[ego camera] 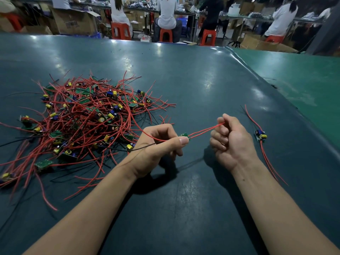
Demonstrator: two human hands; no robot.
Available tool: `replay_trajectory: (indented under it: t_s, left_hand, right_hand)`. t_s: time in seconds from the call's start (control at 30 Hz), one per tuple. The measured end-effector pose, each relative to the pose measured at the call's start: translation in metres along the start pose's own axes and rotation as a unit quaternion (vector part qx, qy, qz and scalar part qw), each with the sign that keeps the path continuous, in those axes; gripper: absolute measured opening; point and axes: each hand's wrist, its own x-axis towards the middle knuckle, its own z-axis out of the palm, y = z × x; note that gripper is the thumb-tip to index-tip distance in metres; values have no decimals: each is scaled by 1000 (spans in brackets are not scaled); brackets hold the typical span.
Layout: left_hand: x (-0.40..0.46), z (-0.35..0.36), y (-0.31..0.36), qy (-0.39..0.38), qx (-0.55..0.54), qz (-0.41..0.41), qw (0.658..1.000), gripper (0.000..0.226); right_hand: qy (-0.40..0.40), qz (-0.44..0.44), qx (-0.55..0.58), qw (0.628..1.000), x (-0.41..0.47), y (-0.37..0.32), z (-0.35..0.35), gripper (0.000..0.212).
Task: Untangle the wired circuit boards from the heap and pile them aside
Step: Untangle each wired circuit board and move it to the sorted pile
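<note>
While the left hand (161, 142) pinches a small circuit board (184, 135), the right hand (230, 138) pinches its two red wires (206, 130) taut between them; left of both lies the heap (82, 116), right one freed board (260, 134)

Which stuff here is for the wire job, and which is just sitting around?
For the job:
- heap of wired boards
- board pinched by the left hand
- its red wires, pinched by the right hand
- freed board set aside

Just around:
- green table mat
- red stools
- cardboard boxes
</note>
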Motion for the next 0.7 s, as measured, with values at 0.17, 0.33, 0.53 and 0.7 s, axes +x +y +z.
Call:
replay_trajectory:
  t_s: [0.17, 0.33, 0.53, 0.7]
  left_hand:
    - [3, -2, -3, 34, -27, 3, 999, 25]
    - [4, -7, -6, 26, -72, -15, 997, 32]
    - [6, -8, -5, 34, -72, -43, 996, 35]
    - [5, -8, -3, 13, -113, -57, 992, 35]
  right_hand:
    - [-47, 7, -17, 999, -2, 3, 1, 36]
    - [-247, 28, -206, 947, -18, 16, 3, 37]
    - [-213, -80, -289, 930, -26, 27, 10, 13]
    - [-235, -30, -270, 933, -30, 24, 12, 16]
